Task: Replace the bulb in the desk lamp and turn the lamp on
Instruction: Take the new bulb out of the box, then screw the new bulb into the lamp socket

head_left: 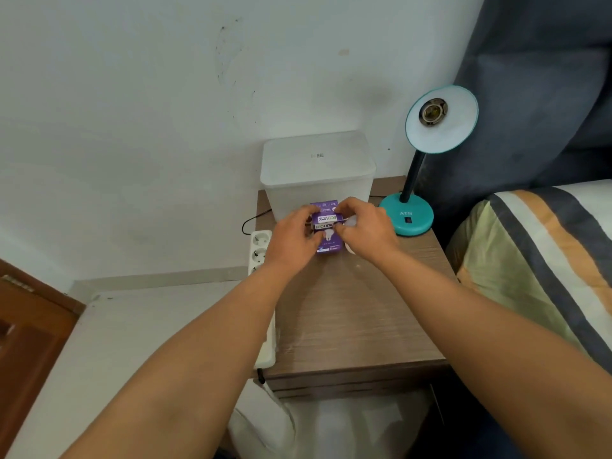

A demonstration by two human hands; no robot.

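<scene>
The lamp (427, 150) socket stood empty while the left hand (291, 240) and right hand (367, 231) pinched the purple bulb box (326, 226) flaps open; fitting and switching on remained.

The purple bulb box (326, 226) reads "ECOLINK" twice, and the teal lamp base (406, 216) reads "ATN".

White bin (318, 170), power strip (260, 250)

Scuffed white wall (132, 94); wood-grain nightstand (347, 319); striped bed (536, 246) right; pale floor (132, 342).
</scene>
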